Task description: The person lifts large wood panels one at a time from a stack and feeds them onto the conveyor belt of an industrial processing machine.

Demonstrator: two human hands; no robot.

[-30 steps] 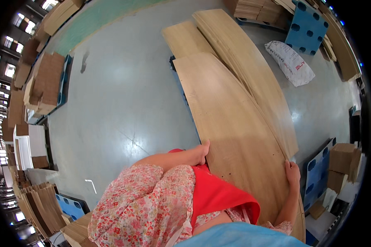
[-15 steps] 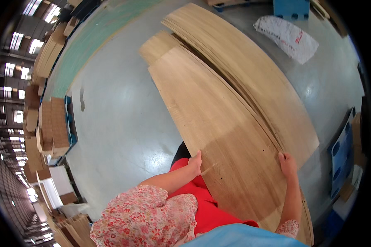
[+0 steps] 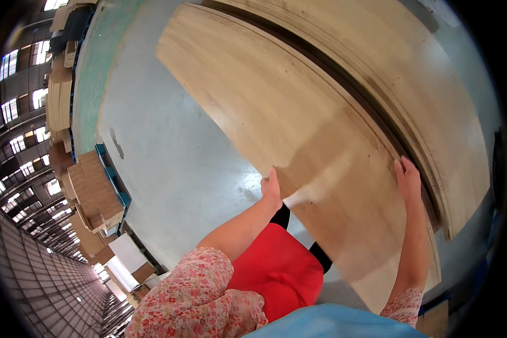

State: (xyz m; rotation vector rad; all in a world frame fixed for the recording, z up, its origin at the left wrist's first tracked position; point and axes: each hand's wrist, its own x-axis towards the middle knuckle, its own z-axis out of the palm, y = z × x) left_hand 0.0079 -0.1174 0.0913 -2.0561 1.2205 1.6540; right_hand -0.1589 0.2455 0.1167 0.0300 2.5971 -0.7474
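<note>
A long, light-brown wooden board (image 3: 304,129) lies across the middle, on top of a stack whose edges show along its right side. My left hand (image 3: 272,188) is closed on the board's left edge, thumb on top and fingers hidden beneath. On the opposite long edge, my right hand (image 3: 408,176) grips the board with its fingertips curled at the rim. To the right stands a second stack of similar boards (image 3: 400,62), split from the first by a narrow dark gap.
Grey floor (image 3: 158,129) spreads to the left, with a green strip (image 3: 104,67) beyond it. Stacked brown cardboard (image 3: 96,183) rests on a blue pallet (image 3: 114,177) at the left. White panels (image 3: 127,256) stand nearer, at the lower left.
The board has come nearer and now covers the piece that showed past its far end. Both hands still hold its edges. My view has shifted, bringing the stacks closer.
</note>
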